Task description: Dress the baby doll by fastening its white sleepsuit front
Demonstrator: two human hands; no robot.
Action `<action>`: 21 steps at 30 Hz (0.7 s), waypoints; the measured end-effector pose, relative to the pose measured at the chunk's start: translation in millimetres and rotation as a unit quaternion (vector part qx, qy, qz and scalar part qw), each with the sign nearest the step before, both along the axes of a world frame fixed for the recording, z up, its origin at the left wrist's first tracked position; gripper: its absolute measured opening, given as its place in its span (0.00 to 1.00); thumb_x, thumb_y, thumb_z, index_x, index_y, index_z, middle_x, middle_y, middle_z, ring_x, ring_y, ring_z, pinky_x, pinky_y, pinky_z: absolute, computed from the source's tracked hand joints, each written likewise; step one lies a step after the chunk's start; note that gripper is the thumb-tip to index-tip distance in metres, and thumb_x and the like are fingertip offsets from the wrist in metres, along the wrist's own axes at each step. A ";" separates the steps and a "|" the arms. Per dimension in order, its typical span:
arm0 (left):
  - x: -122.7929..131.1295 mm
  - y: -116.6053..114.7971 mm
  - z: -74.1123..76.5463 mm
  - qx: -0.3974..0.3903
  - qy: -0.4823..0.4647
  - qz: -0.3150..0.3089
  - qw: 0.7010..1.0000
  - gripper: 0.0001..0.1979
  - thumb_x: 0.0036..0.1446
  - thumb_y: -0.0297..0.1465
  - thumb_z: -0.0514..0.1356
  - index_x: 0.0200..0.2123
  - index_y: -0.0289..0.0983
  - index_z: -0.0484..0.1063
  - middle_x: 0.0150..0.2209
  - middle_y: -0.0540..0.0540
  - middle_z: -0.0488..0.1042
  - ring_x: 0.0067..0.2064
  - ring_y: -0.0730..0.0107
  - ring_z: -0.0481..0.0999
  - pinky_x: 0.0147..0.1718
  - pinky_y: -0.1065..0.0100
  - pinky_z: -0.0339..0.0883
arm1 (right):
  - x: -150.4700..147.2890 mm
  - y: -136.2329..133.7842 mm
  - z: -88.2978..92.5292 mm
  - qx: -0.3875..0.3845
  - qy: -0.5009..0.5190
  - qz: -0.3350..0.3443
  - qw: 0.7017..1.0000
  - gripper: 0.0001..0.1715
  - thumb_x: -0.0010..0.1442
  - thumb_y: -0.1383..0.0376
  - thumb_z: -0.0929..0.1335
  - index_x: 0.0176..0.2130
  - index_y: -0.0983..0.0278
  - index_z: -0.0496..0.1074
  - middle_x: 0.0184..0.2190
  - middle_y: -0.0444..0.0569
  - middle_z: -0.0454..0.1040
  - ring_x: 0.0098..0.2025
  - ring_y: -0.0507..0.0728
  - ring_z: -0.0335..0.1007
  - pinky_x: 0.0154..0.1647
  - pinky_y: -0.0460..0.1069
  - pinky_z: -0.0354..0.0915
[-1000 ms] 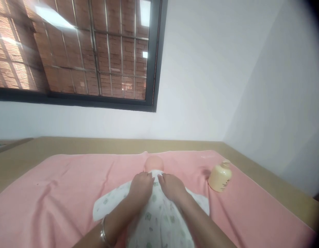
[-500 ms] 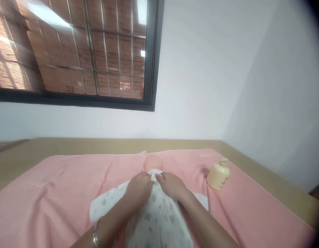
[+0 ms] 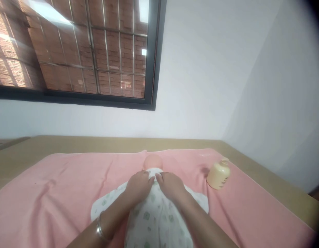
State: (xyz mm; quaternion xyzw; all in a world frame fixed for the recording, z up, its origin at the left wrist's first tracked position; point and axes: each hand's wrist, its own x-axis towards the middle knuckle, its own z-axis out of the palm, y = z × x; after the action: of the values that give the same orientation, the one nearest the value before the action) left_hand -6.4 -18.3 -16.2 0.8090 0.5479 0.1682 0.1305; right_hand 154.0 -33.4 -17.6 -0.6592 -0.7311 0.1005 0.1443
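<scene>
Doll (image 3: pixel 155 203), one, laid lengthwise on the cloth between the forearms, its rounded pink head (image 3: pixel 152 162) at the far end; facing up or down, not determinable. Garment (image 3: pixel 159 224), white with small green motifs, worn on the doll, sleeves spread to both sides. Left hand (image 3: pixel 139 186) and right hand (image 3: pixel 171 186): laid over the shoulder area just below the head, fingers curled over the far side, thumbs near each other at the middle; whether cloth is pinched or merely pressed cannot be made out, the fingertips being hidden. Step in hand, by judgement: a paired hold or press at the shoulders; any next move would call for light, even contact from both sides. Bangle (image 3: pixel 99 227), silver-toned, on the left wrist. Bottle (image 3: pixel 218 175), cream-yellow, capped, near the right sleeve and apart from it; dark printed marks low on its side, too small to read. No brand legible anywhere. Cloth (image 3: pixel 71 186), pink, creased, beneath doll and bottle. Tabletop (image 3: pixel 97 143), tan, bordering the cloth. Beyond: white wall (image 3: pixel 195 69); dark-framed window (image 3: pixel 150 100), barred, brickwork outside.
</scene>
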 end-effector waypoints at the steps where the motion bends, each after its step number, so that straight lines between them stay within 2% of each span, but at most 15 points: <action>1: -1.9 2.2 0.0 -0.030 -0.019 0.009 0.999 0.22 0.61 0.43 0.43 0.35 0.38 0.72 0.38 0.42 0.76 0.40 0.59 0.73 0.39 0.62 0.64 | -3.6 -5.0 0.8 0.025 -0.019 0.004 0.999 0.31 0.67 0.54 0.50 0.37 0.66 0.73 0.35 0.58 0.75 0.37 0.60 0.70 0.36 0.50 0.57; 3: -5.5 6.9 -1.1 -0.093 -0.052 0.024 0.994 0.24 0.60 0.47 0.43 0.35 0.40 0.73 0.37 0.44 0.77 0.38 0.59 0.74 0.36 0.63 0.64 | -10.7 -14.0 2.3 0.061 -0.044 0.021 0.997 0.27 0.66 0.58 0.52 0.37 0.67 0.73 0.35 0.59 0.75 0.38 0.60 0.69 0.37 0.50 0.57; 5: -7.1 10.6 -4.5 -0.117 -0.066 0.037 0.990 0.25 0.58 0.50 0.45 0.36 0.41 0.74 0.37 0.44 0.77 0.37 0.59 0.75 0.34 0.63 0.64 | -14.1 -16.7 2.5 0.066 -0.045 0.025 0.997 0.26 0.66 0.58 0.52 0.37 0.67 0.73 0.36 0.59 0.75 0.38 0.60 0.69 0.37 0.50 0.57; 9: -2.9 13.5 -17.7 -0.058 -0.053 0.061 0.995 0.28 0.57 0.53 0.43 0.35 0.41 0.74 0.37 0.43 0.77 0.38 0.57 0.75 0.35 0.63 0.63 | -4.9 0.1 -3.0 -0.003 -0.010 -0.025 1.000 0.34 0.66 0.49 0.49 0.39 0.66 0.73 0.37 0.59 0.75 0.39 0.61 0.70 0.37 0.51 0.58; 12: 0.9 15.1 -27.6 -0.037 -0.055 0.073 0.995 0.28 0.58 0.53 0.42 0.33 0.41 0.73 0.36 0.44 0.77 0.37 0.59 0.74 0.33 0.64 0.62 | 5.9 17.0 -11.5 -0.062 0.036 -0.016 0.997 0.39 0.64 0.44 0.48 0.40 0.65 0.73 0.40 0.58 0.75 0.40 0.61 0.70 0.36 0.51 0.58; 16: 1.9 17.5 -33.6 -0.019 -0.075 0.080 0.994 0.26 0.58 0.52 0.43 0.33 0.41 0.71 0.36 0.45 0.77 0.36 0.61 0.74 0.33 0.65 0.61 | 9.8 25.4 -24.2 -0.050 0.067 -0.045 0.996 0.36 0.62 0.43 0.50 0.44 0.64 0.70 0.41 0.55 0.75 0.42 0.61 0.70 0.36 0.50 0.57; 21: 2.6 17.1 -33.1 -0.014 -0.068 0.099 0.993 0.25 0.58 0.51 0.44 0.32 0.40 0.70 0.35 0.45 0.76 0.36 0.59 0.73 0.33 0.64 0.61 | 6.7 23.8 -32.5 -0.019 0.081 -0.071 0.994 0.32 0.62 0.44 0.52 0.40 0.63 0.70 0.37 0.52 0.75 0.39 0.59 0.70 0.33 0.48 0.56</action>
State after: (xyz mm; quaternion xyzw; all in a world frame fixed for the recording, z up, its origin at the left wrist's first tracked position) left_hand -3.9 -1.2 -49.3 0.7358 0.6171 0.2274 0.1613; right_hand 160.7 -9.5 -50.1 -0.7016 -0.6665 0.1567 0.1977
